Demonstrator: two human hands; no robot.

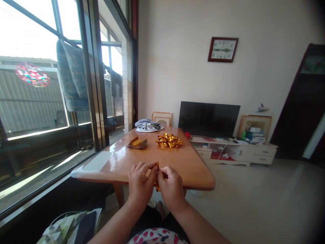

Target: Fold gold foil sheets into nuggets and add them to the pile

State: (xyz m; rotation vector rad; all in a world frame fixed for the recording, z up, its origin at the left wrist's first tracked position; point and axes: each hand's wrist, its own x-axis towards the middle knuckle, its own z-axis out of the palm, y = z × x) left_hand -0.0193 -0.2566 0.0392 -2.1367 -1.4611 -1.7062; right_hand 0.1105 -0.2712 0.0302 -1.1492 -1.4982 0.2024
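Between my two hands, just over the near edge of the wooden table, is a small piece of shiny gold foil paper (157, 186). My left hand (142, 181) pinches it from the left, thumb and forefinger together. From the other side my right hand (171, 183) grips the same piece, its fingers curled in. Most of the foil is hidden behind the fingers, so its folded shape is hard to make out. Farther back on the table lies a heap of crumpled or folded gold foil pieces (169, 140). Left of that heap sits a stack of flat brownish paper sheets (137, 143), with a gold one on top.
The wooden table (162, 157) runs away from me beside a large window. Folded cloth (149, 125) lies at its far end. Beyond stand a television (208, 118) and a low white cabinet (264, 155). At lower left are several items with a cable (68, 223).
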